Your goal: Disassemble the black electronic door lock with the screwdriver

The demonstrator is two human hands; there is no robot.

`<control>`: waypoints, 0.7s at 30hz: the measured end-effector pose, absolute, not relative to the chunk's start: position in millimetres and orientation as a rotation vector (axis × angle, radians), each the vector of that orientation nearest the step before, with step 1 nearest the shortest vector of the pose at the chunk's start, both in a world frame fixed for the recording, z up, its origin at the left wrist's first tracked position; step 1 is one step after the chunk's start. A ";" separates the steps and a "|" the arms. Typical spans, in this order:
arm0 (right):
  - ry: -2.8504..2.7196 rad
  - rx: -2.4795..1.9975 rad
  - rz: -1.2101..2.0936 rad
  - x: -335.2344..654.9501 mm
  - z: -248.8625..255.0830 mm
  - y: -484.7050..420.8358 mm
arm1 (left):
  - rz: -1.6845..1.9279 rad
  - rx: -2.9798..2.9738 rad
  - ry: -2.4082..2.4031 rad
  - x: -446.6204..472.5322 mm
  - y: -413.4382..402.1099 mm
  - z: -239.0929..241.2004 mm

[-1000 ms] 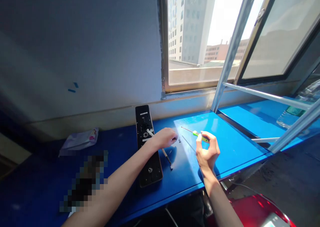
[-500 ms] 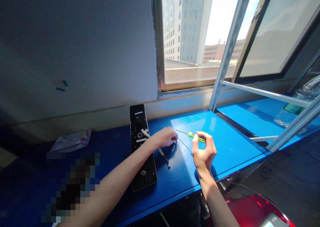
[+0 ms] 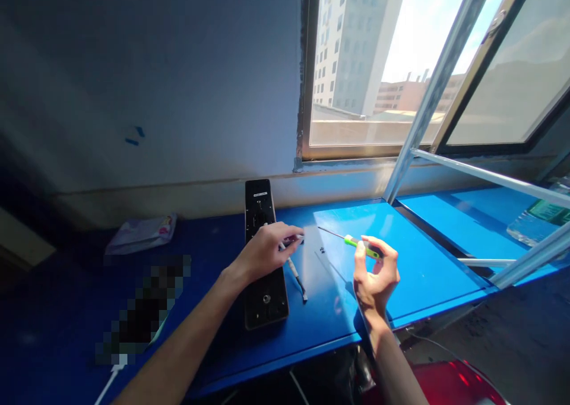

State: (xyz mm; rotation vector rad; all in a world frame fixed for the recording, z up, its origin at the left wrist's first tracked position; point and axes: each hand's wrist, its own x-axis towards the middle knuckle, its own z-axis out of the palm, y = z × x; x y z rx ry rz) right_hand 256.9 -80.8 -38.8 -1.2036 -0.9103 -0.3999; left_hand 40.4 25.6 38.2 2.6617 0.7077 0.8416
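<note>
My right hand (image 3: 377,274) grips a screwdriver (image 3: 363,246) by its green and dark handle, its thin shaft pointing left above the blue table. My left hand (image 3: 271,250) hovers over the right edge of a long black panel (image 3: 267,304) with labels and metal fittings. Its thumb and forefinger are pinched close together; whatever lies between them is too small to make out. A cable with a whitish sleeve (image 3: 294,271) runs from under that hand to a dark plug on the table. Small dark pieces like screws (image 3: 323,250) lie between my hands.
To the left are a pixelated dark object (image 3: 146,304) with a white cable (image 3: 107,384) and a pale plastic packet (image 3: 140,234). A metal frame (image 3: 445,90) rises at the right, before the window. Behind it stands a large water bottle (image 3: 545,218).
My left hand has drawn back left from the small dark pieces to the panel, leaving them in view. My right hand still holds the screwdriver. The view has shifted left.
</note>
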 end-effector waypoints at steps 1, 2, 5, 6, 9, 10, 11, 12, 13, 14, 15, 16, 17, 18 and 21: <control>-0.922 -1.173 -0.384 253.6 -33.2 -82.5 | 0.993 2.538 0.746 26.0 17.7 35.2; -0.943 -1.136 -0.362 249.7 -26.2 -84.7 | 1.092 2.434 0.808 12.2 9.4 30.8; -0.975 -1.031 -0.300 235.1 1.2 -94.2 | 1.271 2.146 1.061 -22.4 -18.1 12.5; -0.998 -0.997 -0.283 229.8 11.3 -98.0 | 1.302 2.073 1.101 -31.1 -27.9 6.0; -1.116 -0.959 -0.182 213.5 40.3 -109.6 | 1.308 2.032 1.095 -47.9 -57.1 -10.0; -1.171 -0.955 -0.143 207.9 48.5 -113.1 | 1.297 2.059 1.081 -51.0 -66.0 -13.7; -1.238 -0.935 -0.107 202.2 55.9 -116.2 | 1.286 2.090 1.070 -53.3 -74.1 -16.5; -1.305 -0.920 -0.078 196.4 62.3 -118.7 | 1.273 2.121 1.063 -54.9 -81.2 -18.6; -1.371 -0.916 -0.057 190.4 67.9 -120.7 | 1.257 2.145 1.063 -56.1 -87.1 -20.0; -1.433 -0.915 -0.036 184.4 72.6 -122.0 | 1.242 2.159 1.067 -57.1 -91.8 -21.0; -1.496 -0.925 -0.015 178.5 76.7 -122.7 | 1.225 2.165 1.073 -58.1 -95.4 -21.7; -1.567 -0.932 0.002 172.7 80.1 -122.8 | 1.210 2.164 1.080 -59.0 -97.8 -22.4; -1.637 -0.938 0.010 167.3 83.1 -122.4 | 1.202 2.159 1.086 -59.8 -99.3 -23.1; -1.709 -0.938 0.013 162.3 85.5 -121.6 | 1.198 2.153 1.086 -60.6 -99.9 -24.0; -1.861 -0.911 -0.025 150.6 90.7 -119.3 | 1.193 2.139 1.059 -61.7 -98.9 -27.4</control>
